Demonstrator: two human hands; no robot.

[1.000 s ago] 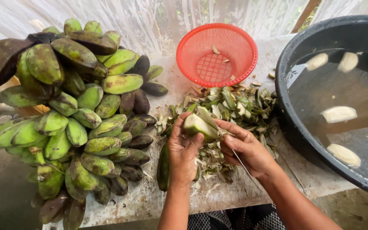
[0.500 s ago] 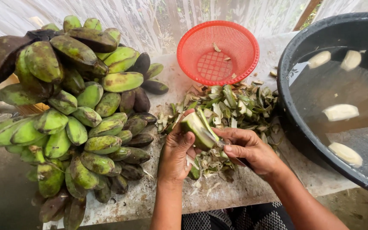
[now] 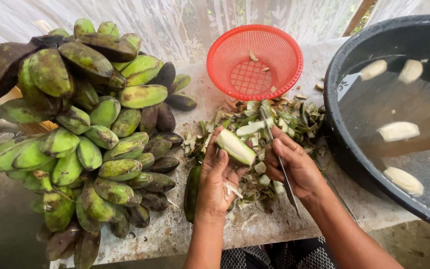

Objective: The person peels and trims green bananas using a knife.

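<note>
I log a half-peeled green banana (image 3: pixel 235 147), held above the table (image 3: pixel 175 234) in my left hand (image 3: pixel 217 177): palm up, fingers curled round its lower end, thumb along the side, so that grip is closed on the fruit. My right hand (image 3: pixel 294 167) is wrapped round a knife (image 3: pixel 280 167), the blade running past the wrist toward me and a strip of peel (image 3: pixel 251 128) lifting at its far end. Handling, as I judge it: light, firm, stiff enough to cut against, but the bared pale flesh looks wet and sappy, likely slippery; best held by the unpeeled green end. Beneath the hands, a heap of peelings (image 3: pixel 269 124). To the left, a large bunch of green bananas (image 3: pixel 85 129), several blackened. Farther back, a red plastic basket (image 3: pixel 255 62) with a few scraps. To the right, a black basin (image 3: pixel 354 65) of brownish water with peeled pieces floating. Surface: worn, stained, pale board. Room: white lace curtain behind, daylight through it.
</note>
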